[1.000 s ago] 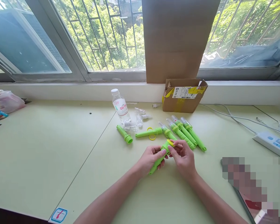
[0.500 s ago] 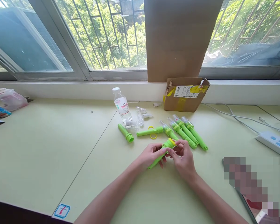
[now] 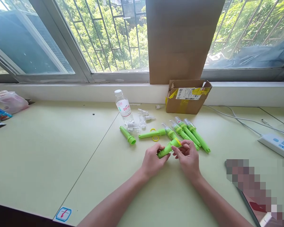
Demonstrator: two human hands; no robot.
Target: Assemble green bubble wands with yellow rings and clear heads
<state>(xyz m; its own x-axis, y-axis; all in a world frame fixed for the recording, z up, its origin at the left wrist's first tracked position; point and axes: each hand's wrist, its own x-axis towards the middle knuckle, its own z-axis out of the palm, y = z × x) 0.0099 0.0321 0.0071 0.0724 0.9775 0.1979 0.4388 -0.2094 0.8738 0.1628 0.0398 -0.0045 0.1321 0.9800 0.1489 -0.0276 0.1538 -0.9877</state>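
My left hand [image 3: 153,159] is wrapped round the body of a green plastic tube [image 3: 165,151]. At the tube's threaded end, the fingers of my right hand [image 3: 187,157] pinch a yellow ring [image 3: 178,142]. Behind my hands lies another green tube [image 3: 151,134] with a loose yellow ring [image 3: 155,138] by it. A third green tube [image 3: 127,135], open at its threaded end, rests farther left. Several green tubes with clear tops [image 3: 191,132] lie side by side behind my right hand. Clear plastic caps [image 3: 142,121] are scattered beyond.
A water bottle [image 3: 124,108] stands behind the caps, and a cardboard box [image 3: 186,101] sits against the wall. To the right are a power strip [image 3: 275,145], cables and a phone [image 3: 251,205]. A plastic bag [image 3: 11,101] lies at the far left.
The held tube has moved slightly right and lies at a flatter angle. My left hand has shifted back along its body, while my right hand remains at the ringed end.
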